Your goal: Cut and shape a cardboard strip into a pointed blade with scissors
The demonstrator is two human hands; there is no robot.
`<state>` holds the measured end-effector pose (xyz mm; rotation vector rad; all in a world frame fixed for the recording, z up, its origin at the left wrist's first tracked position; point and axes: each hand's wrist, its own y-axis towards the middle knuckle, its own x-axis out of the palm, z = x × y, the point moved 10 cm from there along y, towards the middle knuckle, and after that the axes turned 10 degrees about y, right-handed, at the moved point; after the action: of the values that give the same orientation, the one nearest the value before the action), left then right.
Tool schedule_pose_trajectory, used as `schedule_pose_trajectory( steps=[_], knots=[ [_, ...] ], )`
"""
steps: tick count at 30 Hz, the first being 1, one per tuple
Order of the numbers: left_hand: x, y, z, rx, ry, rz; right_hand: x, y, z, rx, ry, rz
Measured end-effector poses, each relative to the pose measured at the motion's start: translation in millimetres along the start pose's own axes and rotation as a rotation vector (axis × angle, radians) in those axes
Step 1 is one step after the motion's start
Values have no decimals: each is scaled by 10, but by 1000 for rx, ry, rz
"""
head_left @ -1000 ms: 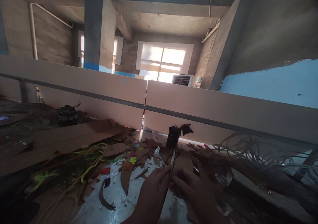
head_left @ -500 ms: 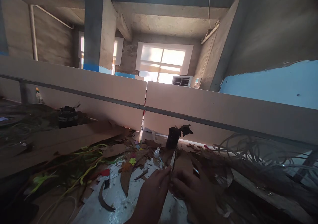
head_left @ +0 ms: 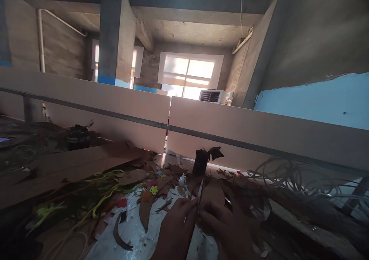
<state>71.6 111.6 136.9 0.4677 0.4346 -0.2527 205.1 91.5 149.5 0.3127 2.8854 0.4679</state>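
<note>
My left hand (head_left: 176, 226) is closed low in the middle of the view, thumb and fingers pressed together. A slim, pointed strip with a pale edge (head_left: 201, 187) rises from the fingertips; whether it is a blade or a cut piece cannot be told. Close beside it, almost touching, my right hand (head_left: 223, 223) has its fingers curled in. What the right fingers pinch is hidden in shadow. Beyond the hands stand a small white nozzle bottle (head_left: 182, 180) and a dark cylinder (head_left: 201, 162) with a dark scrap at its top.
Brown offcuts (head_left: 145, 214) and a curved dark strip (head_left: 119, 231) lie on the white tabletop (head_left: 135, 248). Yellow-green cords (head_left: 100, 202) and cardboard (head_left: 86, 162) are at left. Coiled clear tubing (head_left: 282, 177) sits at right. A pale partition (head_left: 245, 121) with a metal rail runs behind.
The view has tipped up slightly, so the scene sits a little lower. Both hands keep nearly the same pose, and the pointed strip looks slightly narrower.
</note>
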Motion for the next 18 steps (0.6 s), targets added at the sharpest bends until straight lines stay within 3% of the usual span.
schedule_pose_trajectory(
  steps=[5, 11, 18],
  knots=[
    [1, 11, -88, -85, -63, 23, 22, -27, 22, 24, -114, 24],
    [128, 16, -146, -209, -289, -123, -23, -33, -112, -61, -222, 68],
    [296, 86, -213, -165, -573, -218, -194, 14, 45, 36, -124, 103]
  ],
)
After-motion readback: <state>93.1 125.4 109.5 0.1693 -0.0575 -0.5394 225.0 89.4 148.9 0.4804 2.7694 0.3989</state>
